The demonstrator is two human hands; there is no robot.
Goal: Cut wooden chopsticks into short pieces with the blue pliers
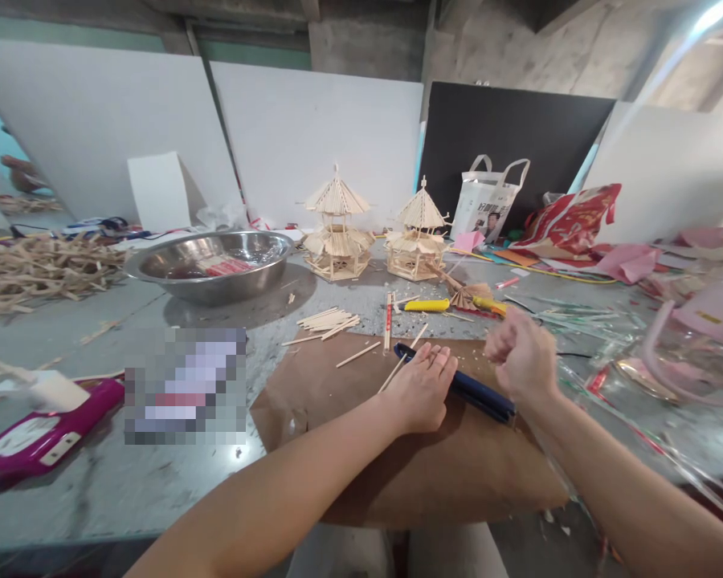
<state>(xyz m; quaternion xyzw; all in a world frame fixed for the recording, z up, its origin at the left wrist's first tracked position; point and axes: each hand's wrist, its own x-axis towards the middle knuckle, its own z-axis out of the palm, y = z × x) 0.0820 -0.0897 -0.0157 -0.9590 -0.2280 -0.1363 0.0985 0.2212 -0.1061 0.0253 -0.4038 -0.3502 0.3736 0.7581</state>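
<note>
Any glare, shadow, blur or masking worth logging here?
Head view: a bright light flares at upper right; head view: shadow beneath the steel bowl on the table; head view: the right hand looks slightly blurred; head view: a pixelated patch masks something at left.

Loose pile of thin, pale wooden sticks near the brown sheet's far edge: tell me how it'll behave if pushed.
The pile of sticks would probably scatter, since they overlap at angles with no visible tie. Each seems likely stiff, looking straight, and probably light, being so slender.
</note>
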